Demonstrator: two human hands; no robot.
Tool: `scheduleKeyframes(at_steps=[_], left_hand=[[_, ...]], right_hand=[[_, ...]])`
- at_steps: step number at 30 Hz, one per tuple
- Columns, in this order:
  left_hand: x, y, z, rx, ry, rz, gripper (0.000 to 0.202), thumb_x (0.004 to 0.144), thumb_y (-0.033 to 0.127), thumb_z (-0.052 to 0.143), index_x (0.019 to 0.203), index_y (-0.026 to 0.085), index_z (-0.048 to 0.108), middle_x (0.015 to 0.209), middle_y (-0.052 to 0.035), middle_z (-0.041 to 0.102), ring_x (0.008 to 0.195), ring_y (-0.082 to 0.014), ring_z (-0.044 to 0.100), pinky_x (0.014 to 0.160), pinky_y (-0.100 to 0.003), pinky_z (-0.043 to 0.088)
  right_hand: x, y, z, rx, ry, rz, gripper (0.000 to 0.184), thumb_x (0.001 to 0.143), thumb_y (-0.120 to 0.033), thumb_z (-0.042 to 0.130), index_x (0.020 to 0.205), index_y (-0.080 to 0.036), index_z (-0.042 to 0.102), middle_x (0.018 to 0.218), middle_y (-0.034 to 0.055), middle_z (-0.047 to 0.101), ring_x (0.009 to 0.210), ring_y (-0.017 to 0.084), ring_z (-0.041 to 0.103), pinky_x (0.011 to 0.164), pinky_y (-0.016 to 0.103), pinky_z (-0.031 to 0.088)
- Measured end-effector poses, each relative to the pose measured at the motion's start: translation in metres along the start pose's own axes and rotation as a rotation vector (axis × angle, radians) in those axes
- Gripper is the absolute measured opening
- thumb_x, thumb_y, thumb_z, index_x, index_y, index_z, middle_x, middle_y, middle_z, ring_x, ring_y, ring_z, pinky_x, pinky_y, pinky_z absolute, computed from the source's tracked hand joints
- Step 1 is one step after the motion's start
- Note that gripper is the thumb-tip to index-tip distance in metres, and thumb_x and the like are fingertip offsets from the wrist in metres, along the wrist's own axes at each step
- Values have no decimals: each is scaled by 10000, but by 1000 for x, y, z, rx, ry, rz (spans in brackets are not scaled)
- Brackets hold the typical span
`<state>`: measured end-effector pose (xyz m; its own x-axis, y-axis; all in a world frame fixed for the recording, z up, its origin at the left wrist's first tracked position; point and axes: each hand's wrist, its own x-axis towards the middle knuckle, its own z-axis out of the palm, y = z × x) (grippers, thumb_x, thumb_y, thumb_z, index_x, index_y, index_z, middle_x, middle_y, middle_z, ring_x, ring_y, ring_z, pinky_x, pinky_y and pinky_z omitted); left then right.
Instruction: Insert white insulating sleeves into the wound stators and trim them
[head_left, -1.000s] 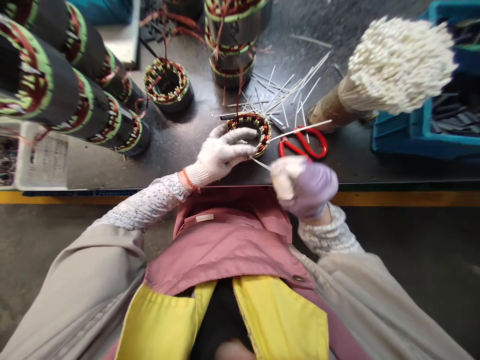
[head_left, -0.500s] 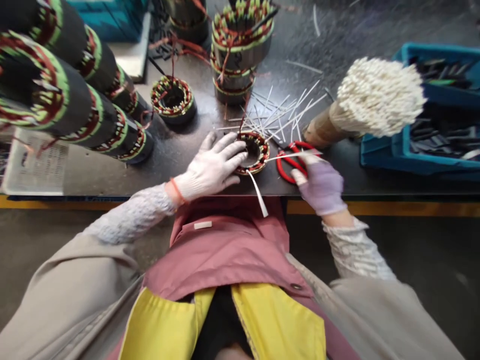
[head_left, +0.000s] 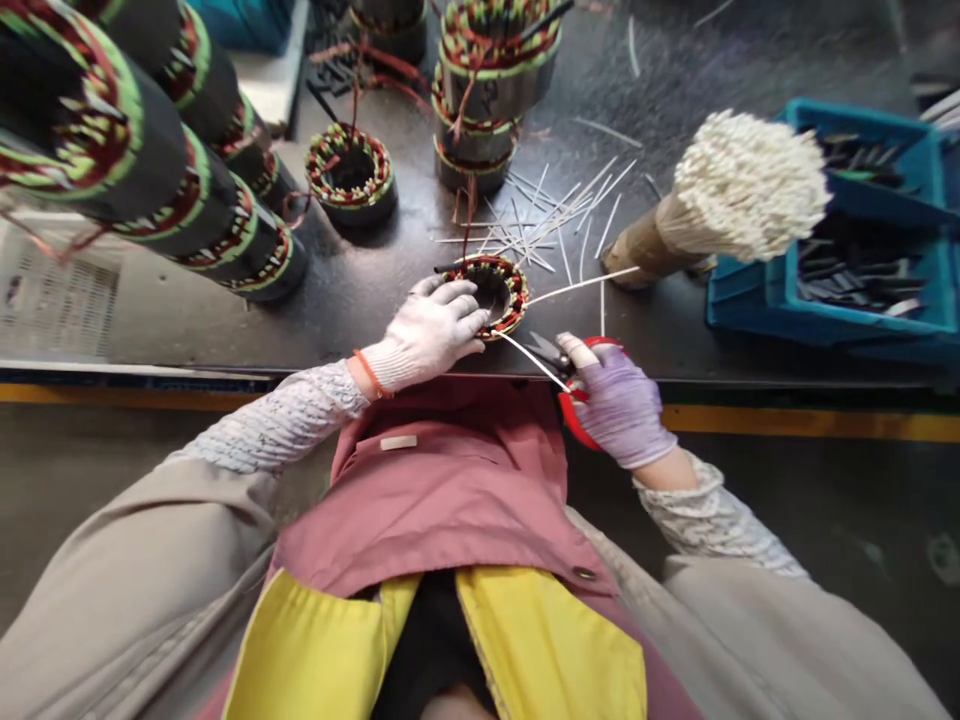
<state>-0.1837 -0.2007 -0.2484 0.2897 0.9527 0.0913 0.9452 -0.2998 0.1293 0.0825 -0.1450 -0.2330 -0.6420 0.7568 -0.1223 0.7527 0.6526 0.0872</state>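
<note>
A small motor stator (head_left: 517, 295), a ring with red windings and green-yellow edging, lies near the front edge of the bench. My left hand (head_left: 431, 335), in a white glove, grips its left side with fingertips over the rim. Two white strips stick out of the ring: one strip (head_left: 577, 287) points right, the other strip (head_left: 529, 358) slants down towards the scissors. My right hand (head_left: 626, 405), in a purple glove, is closed round red-handled scissors (head_left: 576, 425). Their blades point left at the stator, close to the lower strip.
Loose white strips (head_left: 536, 235) lie scattered behind the stator. A thick bundle of white strips (head_left: 750, 185) stands at right, beside blue bins (head_left: 757, 305) of dark pieces. Stacked stators (head_left: 480, 150) stand at the back, a single stator (head_left: 352, 205) nearer, and tall stacks (head_left: 157, 190) at left.
My right hand has picked up the scissors from the bench and brought them towards me, blades towards the stator. My left hand stays on the stator.
</note>
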Motion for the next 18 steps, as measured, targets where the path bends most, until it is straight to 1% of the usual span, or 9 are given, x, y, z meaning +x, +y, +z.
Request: scheduleKeyframes(at_steps=[2,4,6,9,11,13,16,18], left_hand=[[1,0,0,0,7,-8,363,975,361,569,1252,161,691,1267,-142,701,1357,-325,531,1131,-538,385],[1,0,0,-5,11,-13,363,984,363,551,1247,161,696,1253,-138,707,1351,-324,535,1127,-538,390],[1,0,0,-12,4,-11,371,986,365,547,1253,154,696,1247,-141,711,1348,-327,538,1128,-541,395],[0,-1,-2,-28,5,10,366,977,350,561,1260,158,695,1245,-142,712,1343,-329,547,1128,-546,402],[0,-4,-3,-38,15,34,359,973,336,566,1255,157,698,1238,-146,715,1337,-333,554,1124,-550,410],[0,-8,-5,-49,19,54,354,965,332,577,1239,150,706,1244,-157,712,1332,-338,561,1123,-557,415],[1,-14,-6,-65,14,76,339,955,337,592,1218,164,720,1279,-161,700,1335,-331,565,1136,-566,407],[2,-17,-5,-71,10,85,335,956,343,592,1216,178,722,1298,-156,693,1339,-322,564,1144,-563,403]], right_hand=[[3,-10,2,-32,44,-7,566,896,-324,516,1446,-193,548,1163,164,631,896,260,602,678,311,374],[14,-18,-4,-64,27,-25,540,925,-361,494,1442,-217,557,1145,162,628,883,260,584,664,309,327],[24,-23,-13,-89,-15,-60,525,962,-352,443,1461,-222,539,1125,168,635,873,255,585,650,303,291],[29,-22,-21,-122,-79,-109,529,984,-296,382,1490,-203,507,1056,176,653,826,243,603,618,299,244],[27,-16,-21,-116,-114,-128,534,983,-280,365,1491,-193,504,1013,173,665,784,226,609,596,301,219],[22,-8,-16,-83,-121,-88,531,977,-308,378,1474,-194,524,1001,164,677,767,215,613,579,301,206],[19,0,-10,-38,-62,80,550,950,-370,430,1467,-214,535,1065,151,688,810,227,627,567,294,212],[21,1,-9,-21,-28,144,567,934,-390,459,1473,-230,531,1129,152,679,846,241,636,570,294,229]])
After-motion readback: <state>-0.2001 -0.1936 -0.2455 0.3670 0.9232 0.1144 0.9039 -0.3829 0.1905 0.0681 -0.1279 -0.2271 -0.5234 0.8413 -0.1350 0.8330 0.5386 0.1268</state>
